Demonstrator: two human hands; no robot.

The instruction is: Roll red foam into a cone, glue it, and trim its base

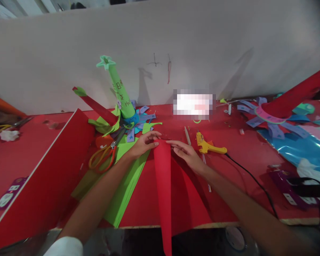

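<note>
Near, hanging over the edge of the red table (256,142): red paper (163,185), part rolled, part loose. Farther up, at its far end: left hand (143,145) and right hand (186,154), both pinching the rim. Best to roll slowly, keep the edges even, and not squash it. Past right hand: yellow glue gun (208,145). Farther back: tall green tube (120,89).

I'm looking in on a craft workspace: a yellow plastic glue gun (206,145) on a flat red worktable (256,149), orange-handled metal scissors (113,144) and long green paper sheets (126,188) left of it.
</note>
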